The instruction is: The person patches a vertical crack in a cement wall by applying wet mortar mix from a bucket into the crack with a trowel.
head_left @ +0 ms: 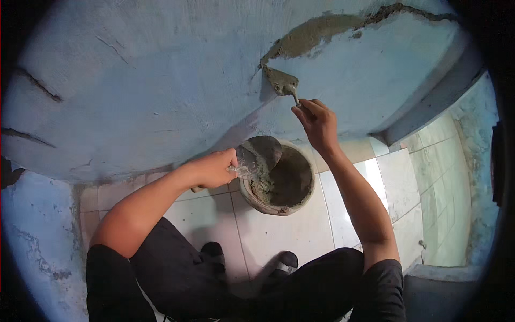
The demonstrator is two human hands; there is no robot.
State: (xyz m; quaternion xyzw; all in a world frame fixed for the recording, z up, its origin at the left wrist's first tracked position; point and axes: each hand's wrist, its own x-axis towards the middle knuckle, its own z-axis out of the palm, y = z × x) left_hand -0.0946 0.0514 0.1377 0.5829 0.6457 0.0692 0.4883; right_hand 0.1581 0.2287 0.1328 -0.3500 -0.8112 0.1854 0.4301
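My right hand (317, 124) grips the handle of a small pointed trowel (280, 81) with mortar on its blade. The trowel's tip touches the blue wall (182, 80) at the lower left end of a patch of wet grey mortar (311, 36). Closed round a handle, my left hand (215, 168) holds a larger rounded trowel (262, 153) over the left side of a bucket (307, 202). Some grey mortar (263, 182) lies on that blade's lower edge and inside the bucket below it. The blade hides part of the bucket's rim.
A dark crack (410, 9) runs on from the patch to the upper right. More cracks (37, 85) mark the wall at left. Pale floor tiles (284, 233) lie under the bucket, near my feet (287, 260). A raised ledge (429, 102) borders the wall at right.
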